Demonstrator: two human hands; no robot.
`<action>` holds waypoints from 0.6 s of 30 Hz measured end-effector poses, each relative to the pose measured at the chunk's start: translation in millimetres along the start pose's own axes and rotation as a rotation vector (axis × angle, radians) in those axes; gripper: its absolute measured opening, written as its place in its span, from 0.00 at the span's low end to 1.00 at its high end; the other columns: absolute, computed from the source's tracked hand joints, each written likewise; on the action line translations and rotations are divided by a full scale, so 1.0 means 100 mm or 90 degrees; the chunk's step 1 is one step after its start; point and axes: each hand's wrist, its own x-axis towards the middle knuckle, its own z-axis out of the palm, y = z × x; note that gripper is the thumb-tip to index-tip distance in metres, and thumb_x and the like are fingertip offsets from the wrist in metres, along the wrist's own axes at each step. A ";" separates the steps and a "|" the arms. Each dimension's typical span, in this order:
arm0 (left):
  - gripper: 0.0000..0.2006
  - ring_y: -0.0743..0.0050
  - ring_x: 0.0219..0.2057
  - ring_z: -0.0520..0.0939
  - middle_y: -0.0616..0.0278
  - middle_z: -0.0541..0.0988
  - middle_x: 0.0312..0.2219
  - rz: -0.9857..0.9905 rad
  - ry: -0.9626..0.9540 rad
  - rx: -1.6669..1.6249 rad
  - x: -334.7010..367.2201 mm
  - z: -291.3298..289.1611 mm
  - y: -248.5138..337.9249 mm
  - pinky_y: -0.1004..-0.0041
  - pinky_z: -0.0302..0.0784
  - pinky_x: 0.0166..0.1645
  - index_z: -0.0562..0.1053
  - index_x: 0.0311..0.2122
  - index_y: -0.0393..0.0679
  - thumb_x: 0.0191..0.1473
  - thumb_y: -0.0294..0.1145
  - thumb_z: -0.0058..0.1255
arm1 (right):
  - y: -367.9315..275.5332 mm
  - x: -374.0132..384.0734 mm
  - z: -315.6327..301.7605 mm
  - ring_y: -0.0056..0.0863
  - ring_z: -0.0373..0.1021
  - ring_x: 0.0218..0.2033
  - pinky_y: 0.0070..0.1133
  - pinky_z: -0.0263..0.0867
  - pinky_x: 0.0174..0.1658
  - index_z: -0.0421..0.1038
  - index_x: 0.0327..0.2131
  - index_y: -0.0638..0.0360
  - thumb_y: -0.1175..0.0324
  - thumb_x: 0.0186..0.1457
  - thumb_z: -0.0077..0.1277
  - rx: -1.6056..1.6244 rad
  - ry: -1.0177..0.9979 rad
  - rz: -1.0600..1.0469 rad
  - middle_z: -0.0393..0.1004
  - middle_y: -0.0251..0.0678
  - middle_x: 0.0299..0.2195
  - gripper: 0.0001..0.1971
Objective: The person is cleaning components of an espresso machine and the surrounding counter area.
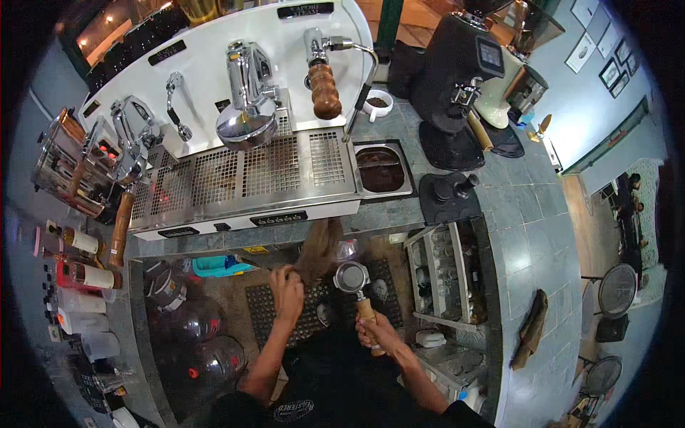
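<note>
My right hand (378, 332) is wrapped round the wooden handle of a portafilter (350, 277). Its round metal head points away from me, over the floor in front of my body, with the basket facing up. To its left, my left hand (287, 294) is raised with its fingers curled in. A blurred brown cloth (320, 246) hangs below the counter's front edge, close beside those fingers. Whether they grip the cloth or something small is hard to make out.
Ahead stands a white espresso machine (246, 214) with a grated drip tray. Right of it are a knock box (384, 196), a tamping mat with tampers (449, 197), a cup (378, 105) and a black grinder (453, 71). Another cloth (531, 329) lies on the right counter. Bottles (89, 274) line the left.
</note>
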 end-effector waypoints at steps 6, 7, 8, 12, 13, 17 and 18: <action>0.06 0.56 0.40 0.74 0.51 0.71 0.37 -0.184 -0.018 -0.512 -0.35 0.24 -0.31 0.63 0.70 0.47 0.71 0.37 0.39 0.61 0.28 0.41 | 0.05 -0.04 0.02 0.16 0.62 0.19 0.17 0.60 0.21 0.60 0.42 0.56 0.64 0.62 0.47 -0.037 0.008 -0.036 0.64 0.28 0.25 0.10; 0.08 0.61 0.42 0.74 0.52 0.71 0.38 -0.204 -0.089 -0.408 -0.20 0.29 -0.05 0.65 0.71 0.45 0.70 0.40 0.39 0.63 0.31 0.40 | 0.07 -0.02 -0.04 0.17 0.61 0.19 0.18 0.60 0.21 0.61 0.41 0.56 0.65 0.62 0.47 0.016 0.000 -0.049 0.64 0.28 0.25 0.09; 0.09 0.62 0.43 0.74 0.53 0.71 0.40 -0.222 -0.108 -0.512 -0.22 0.50 -0.03 0.65 0.71 0.45 0.69 0.42 0.38 0.62 0.33 0.43 | 0.05 0.00 0.00 0.17 0.61 0.19 0.18 0.60 0.21 0.61 0.41 0.56 0.65 0.62 0.47 0.010 -0.011 -0.048 0.64 0.28 0.25 0.09; 0.18 0.65 0.46 0.73 0.53 0.71 0.43 -0.313 0.062 -0.823 -0.15 1.45 -0.09 0.65 0.71 0.46 0.66 0.47 0.37 0.57 0.37 0.53 | -0.01 0.09 0.17 0.16 0.62 0.19 0.18 0.62 0.21 0.60 0.42 0.57 0.64 0.62 0.48 -0.037 0.010 -0.036 0.65 0.28 0.25 0.11; 0.18 0.65 0.46 0.73 0.53 0.71 0.43 -0.311 0.064 -0.826 -0.08 1.53 0.00 0.65 0.71 0.46 0.66 0.47 0.37 0.57 0.37 0.53 | 0.00 0.09 0.17 0.16 0.62 0.19 0.19 0.62 0.21 0.60 0.41 0.57 0.64 0.62 0.47 -0.052 0.027 -0.039 0.65 0.28 0.25 0.11; 0.20 0.69 0.43 0.73 0.56 0.69 0.41 -0.425 0.158 -0.735 0.14 1.57 0.24 0.68 0.71 0.46 0.65 0.45 0.36 0.55 0.40 0.56 | 0.08 0.10 0.13 0.16 0.63 0.19 0.19 0.62 0.20 0.60 0.41 0.57 0.64 0.62 0.48 -0.014 0.022 -0.048 0.65 0.28 0.25 0.11; 0.20 0.71 0.42 0.72 0.57 0.69 0.40 -0.413 0.158 -0.742 0.16 1.53 0.31 0.71 0.71 0.46 0.65 0.44 0.36 0.56 0.40 0.55 | 0.06 0.04 0.16 0.16 0.63 0.19 0.18 0.62 0.20 0.60 0.41 0.57 0.64 0.62 0.47 -0.014 0.037 -0.059 0.65 0.28 0.25 0.10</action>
